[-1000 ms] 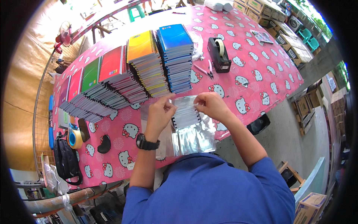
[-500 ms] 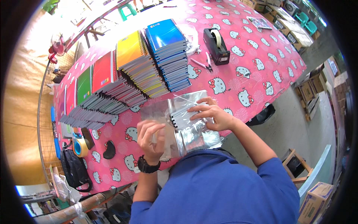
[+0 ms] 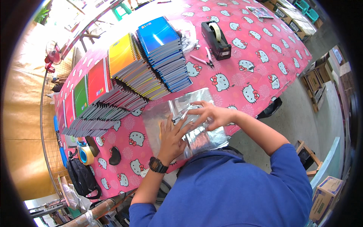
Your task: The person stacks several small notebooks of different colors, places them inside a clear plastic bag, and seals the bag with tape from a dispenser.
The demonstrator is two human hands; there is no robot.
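Clear plastic sheeting (image 3: 207,143) lies on the pink counter (image 3: 234,68) beneath the left hand (image 3: 173,137) and right hand (image 3: 211,115), both open, fingers spread, close together.

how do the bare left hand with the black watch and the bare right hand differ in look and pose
The bare left hand has a black square-faced watch at its wrist; the bare right hand has none. The left hand's fingers point away from the body, while the right hand's point leftward. Both have fingers spread over shiny clear plastic.
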